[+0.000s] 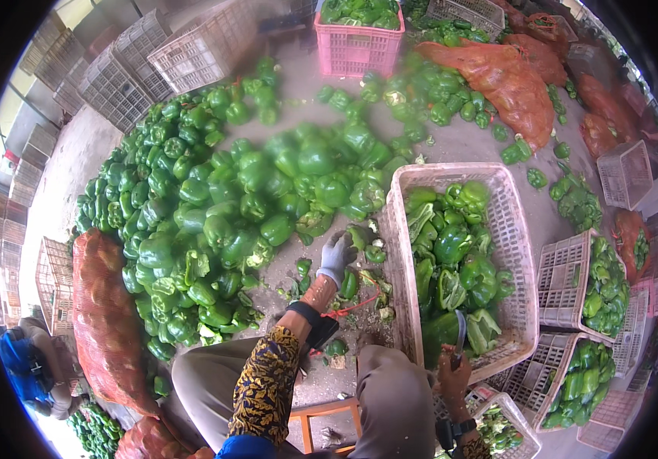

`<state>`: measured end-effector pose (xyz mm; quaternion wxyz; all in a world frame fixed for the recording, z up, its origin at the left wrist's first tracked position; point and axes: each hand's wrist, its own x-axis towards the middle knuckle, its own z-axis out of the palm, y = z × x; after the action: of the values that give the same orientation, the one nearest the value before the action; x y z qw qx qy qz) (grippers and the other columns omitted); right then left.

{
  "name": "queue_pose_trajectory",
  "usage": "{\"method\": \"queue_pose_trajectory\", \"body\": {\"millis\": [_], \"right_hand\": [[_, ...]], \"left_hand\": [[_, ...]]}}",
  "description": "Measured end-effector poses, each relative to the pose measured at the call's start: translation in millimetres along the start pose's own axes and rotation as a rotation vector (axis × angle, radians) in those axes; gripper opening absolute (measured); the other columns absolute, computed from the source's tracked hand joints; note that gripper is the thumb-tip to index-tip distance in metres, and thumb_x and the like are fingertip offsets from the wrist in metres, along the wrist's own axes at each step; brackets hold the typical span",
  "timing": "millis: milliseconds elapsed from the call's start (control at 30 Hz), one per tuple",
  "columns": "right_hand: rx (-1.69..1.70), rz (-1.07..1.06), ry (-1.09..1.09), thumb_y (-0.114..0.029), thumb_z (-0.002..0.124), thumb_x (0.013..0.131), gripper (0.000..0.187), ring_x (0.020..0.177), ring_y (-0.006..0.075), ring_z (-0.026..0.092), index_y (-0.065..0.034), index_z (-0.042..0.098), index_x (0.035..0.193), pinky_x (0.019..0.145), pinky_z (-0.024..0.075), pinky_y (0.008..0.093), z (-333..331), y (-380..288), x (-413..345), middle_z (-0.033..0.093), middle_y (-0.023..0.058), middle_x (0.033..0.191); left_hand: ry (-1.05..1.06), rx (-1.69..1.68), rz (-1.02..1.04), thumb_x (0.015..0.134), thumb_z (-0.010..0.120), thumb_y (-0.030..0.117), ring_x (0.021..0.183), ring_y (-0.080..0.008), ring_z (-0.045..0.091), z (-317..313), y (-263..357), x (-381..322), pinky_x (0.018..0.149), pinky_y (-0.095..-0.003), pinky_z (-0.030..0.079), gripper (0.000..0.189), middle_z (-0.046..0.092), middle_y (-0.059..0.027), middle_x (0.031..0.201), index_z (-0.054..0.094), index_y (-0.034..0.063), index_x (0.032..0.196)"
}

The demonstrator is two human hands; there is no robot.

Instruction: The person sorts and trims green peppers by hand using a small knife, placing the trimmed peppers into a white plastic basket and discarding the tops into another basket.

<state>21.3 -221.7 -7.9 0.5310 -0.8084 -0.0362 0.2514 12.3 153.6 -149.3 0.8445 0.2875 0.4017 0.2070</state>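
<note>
My left hand (pixel 338 258), in a grey work glove, reaches over the floor between the pepper heap and the crate. Its fingertips are beside a green pepper piece (pixel 358 236); whether they grip it I cannot tell. My bare right hand (pixel 455 376) is closed on the handle of a knife (pixel 461 333), its curved blade pointing up over the near end of a pale plastic crate (pixel 518 269). Whole and cut green bell peppers (pixel 452 244) lie in that crate. A large heap of green bell peppers (pixel 220 229) spreads ahead and to the left.
A filled orange mesh sack (pixel 99 310) lies at left, another (pixel 495 80) at far right. A pink crate of peppers (pixel 360 49) stands ahead. Filled crates (pixel 558 284) line the right. Trimmings and red string (pixel 372 295) litter the floor. A person (pixel 36 367) is at lower left.
</note>
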Motion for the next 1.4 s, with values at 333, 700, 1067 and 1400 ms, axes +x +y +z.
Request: {"method": "queue_pose_trajectory", "body": {"millis": [333, 700, 1067, 1400], "right_hand": [[-0.189, 0.008, -0.013, -0.006, 0.068, 0.083, 0.024, 0.057, 0.0032, 0.048, -0.0052, 0.063, 0.106, 0.054, 0.0393, 0.0205, 10, 16, 4, 0.055, -0.0027, 0.065], [-0.294, -0.182, 0.071, -0.007, 0.065, 0.084, 0.019, 0.057, 0.0056, 0.045, -0.0046, 0.062, 0.103, 0.053, 0.0379, 0.0234, 11, 20, 2, 0.053, 0.0007, 0.067], [0.226, -0.303, -0.136, -0.003, 0.070, 0.081, 0.046, 0.072, 0.0032, 0.048, -0.0028, 0.054, 0.124, 0.061, 0.0432, 0.0175, 46, -112, 16, 0.059, -0.0016, 0.090], [0.655, -0.087, -0.190, -0.018, 0.069, 0.086, 0.021, 0.047, 0.0028, 0.040, -0.0037, 0.057, 0.095, 0.042, 0.0352, 0.0199, -6, -155, -57, 0.046, -0.0068, 0.061]], "left_hand": [[0.141, 0.236, 0.329, 0.085, 0.062, 0.008, 0.063, -0.0144, 0.055, 42, -28, 140, 0.049, -0.0269, 0.046, 0.077, 0.060, -0.0077, 0.097, 0.017, 0.0201, 0.147], [-0.213, 0.504, 0.557, 0.084, 0.068, 0.015, 0.105, -0.0267, 0.059, 18, -13, 40, 0.087, -0.0357, 0.053, 0.044, 0.056, -0.0143, 0.120, 0.048, 0.0039, 0.122], [-0.537, 0.064, -0.012, 0.090, 0.050, 0.003, 0.101, -0.0242, 0.061, 77, 71, -168, 0.073, -0.0357, 0.058, 0.054, 0.056, -0.0112, 0.119, 0.033, 0.0123, 0.140], [-0.914, 0.562, -0.110, 0.093, 0.056, 0.013, 0.088, -0.0132, 0.061, 140, 121, -287, 0.081, -0.0302, 0.054, 0.063, 0.047, -0.0067, 0.131, 0.024, 0.0105, 0.147]]}}
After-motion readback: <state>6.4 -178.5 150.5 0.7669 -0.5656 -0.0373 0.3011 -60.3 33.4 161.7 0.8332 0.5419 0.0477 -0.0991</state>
